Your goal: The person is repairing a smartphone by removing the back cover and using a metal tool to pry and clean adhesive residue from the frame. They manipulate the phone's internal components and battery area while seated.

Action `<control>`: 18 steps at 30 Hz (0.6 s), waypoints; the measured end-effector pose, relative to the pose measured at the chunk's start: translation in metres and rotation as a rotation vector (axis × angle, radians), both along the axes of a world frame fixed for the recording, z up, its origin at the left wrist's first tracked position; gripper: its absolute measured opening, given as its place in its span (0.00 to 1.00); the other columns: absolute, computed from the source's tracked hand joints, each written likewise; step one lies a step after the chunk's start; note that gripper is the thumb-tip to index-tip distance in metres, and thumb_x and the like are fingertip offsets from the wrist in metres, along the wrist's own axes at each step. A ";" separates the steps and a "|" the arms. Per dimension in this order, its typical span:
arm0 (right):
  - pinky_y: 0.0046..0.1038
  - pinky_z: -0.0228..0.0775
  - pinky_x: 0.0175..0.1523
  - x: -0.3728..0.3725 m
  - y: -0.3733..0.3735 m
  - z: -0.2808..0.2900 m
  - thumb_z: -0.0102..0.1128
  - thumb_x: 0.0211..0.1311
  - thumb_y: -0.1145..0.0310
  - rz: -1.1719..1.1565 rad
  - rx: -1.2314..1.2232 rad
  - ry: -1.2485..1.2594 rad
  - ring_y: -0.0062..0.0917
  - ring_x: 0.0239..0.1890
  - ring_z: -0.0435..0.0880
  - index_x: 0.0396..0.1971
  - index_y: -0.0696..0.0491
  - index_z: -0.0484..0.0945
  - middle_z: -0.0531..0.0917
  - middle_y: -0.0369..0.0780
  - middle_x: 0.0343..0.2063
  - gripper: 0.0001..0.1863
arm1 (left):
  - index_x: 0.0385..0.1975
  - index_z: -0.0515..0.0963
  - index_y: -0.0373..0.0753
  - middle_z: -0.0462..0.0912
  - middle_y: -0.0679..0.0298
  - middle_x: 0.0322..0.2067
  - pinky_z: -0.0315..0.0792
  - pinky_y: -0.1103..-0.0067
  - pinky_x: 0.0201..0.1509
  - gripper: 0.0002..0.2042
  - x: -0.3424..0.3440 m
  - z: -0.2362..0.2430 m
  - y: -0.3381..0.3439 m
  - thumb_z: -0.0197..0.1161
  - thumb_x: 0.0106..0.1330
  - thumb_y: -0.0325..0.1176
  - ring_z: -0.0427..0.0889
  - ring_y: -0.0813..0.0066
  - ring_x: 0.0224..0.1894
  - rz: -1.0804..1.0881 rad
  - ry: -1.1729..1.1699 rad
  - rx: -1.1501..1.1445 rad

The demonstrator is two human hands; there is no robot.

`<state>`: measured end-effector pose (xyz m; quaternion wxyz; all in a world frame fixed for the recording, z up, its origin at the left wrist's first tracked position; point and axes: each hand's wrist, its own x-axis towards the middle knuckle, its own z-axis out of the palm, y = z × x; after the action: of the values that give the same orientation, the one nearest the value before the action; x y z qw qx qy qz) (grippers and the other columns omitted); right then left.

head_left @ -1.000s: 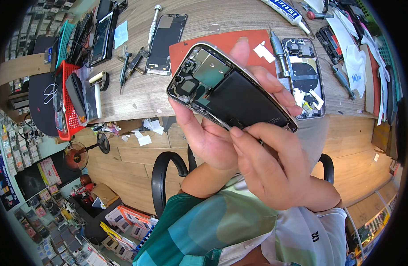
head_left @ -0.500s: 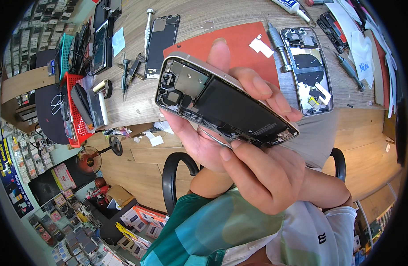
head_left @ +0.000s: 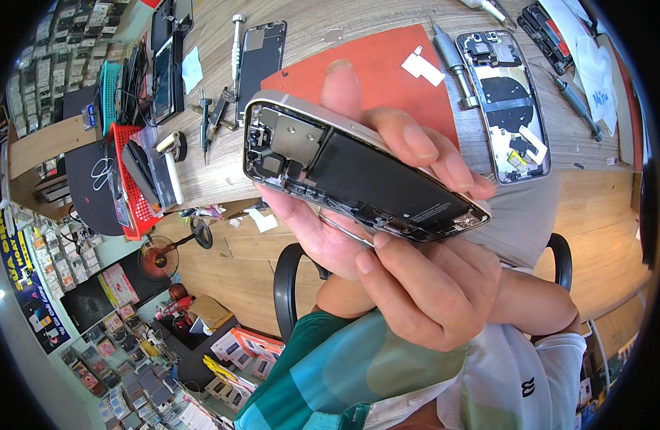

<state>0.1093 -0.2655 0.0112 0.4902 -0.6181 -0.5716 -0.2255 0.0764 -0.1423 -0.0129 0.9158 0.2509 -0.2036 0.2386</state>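
Observation:
An opened phone (head_left: 387, 179), showing its black battery and metal plates, is tilted in my left hand (head_left: 308, 222), whose fingers wrap round its far side. My right hand (head_left: 437, 290) pinches a thin metal tool (head_left: 349, 231) just below the phone's near edge, with the tool's far end over my left palm. Behind them lies a red mat (head_left: 380, 72) with small white pieces (head_left: 421, 68) on it. A second opened phone (head_left: 503, 93) lies right of the mat, beside a screwdriver (head_left: 460, 75).
The wooden desk (head_left: 208, 179) holds a dark screen panel (head_left: 264, 57), several tools (head_left: 204, 125), a red basket (head_left: 133, 215), white papers (head_left: 599, 100) and a black tool case (head_left: 545, 39). A chair armrest (head_left: 283, 287) and a floor fan (head_left: 158, 258) stand below.
The held phone has shifted slightly left and tilted more edge-on. My right hand and its tool have moved down and a little left relative to the phone, away from its inner edge.

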 end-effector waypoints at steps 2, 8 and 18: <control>0.20 0.64 0.19 -0.003 -0.001 -0.004 0.71 0.63 0.78 -0.020 0.003 -0.007 0.19 0.20 0.82 0.45 0.59 0.85 0.86 0.47 0.43 0.11 | 0.86 0.39 0.54 0.71 0.56 0.65 0.77 0.35 0.62 0.33 0.000 0.000 0.000 0.39 0.87 0.53 0.77 0.48 0.64 0.001 -0.001 0.008; 0.20 0.65 0.20 -0.003 -0.002 0.001 0.72 0.62 0.78 -0.048 -0.011 0.012 0.20 0.21 0.83 0.44 0.59 0.85 0.87 0.48 0.44 0.11 | 0.86 0.39 0.54 0.70 0.57 0.65 0.77 0.33 0.62 0.33 0.002 -0.003 0.003 0.39 0.87 0.53 0.77 0.47 0.64 -0.008 -0.021 0.045; 0.20 0.66 0.21 -0.001 -0.002 0.003 0.72 0.62 0.78 -0.009 -0.017 0.028 0.21 0.21 0.83 0.44 0.60 0.85 0.87 0.48 0.45 0.11 | 0.86 0.37 0.52 0.70 0.55 0.66 0.76 0.34 0.62 0.33 0.005 -0.007 0.005 0.38 0.88 0.52 0.76 0.47 0.65 0.002 -0.076 0.083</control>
<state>0.1084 -0.2675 0.0141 0.4918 -0.6279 -0.5640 -0.2140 0.0818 -0.1372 -0.0201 0.8960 0.2798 -0.2476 0.2401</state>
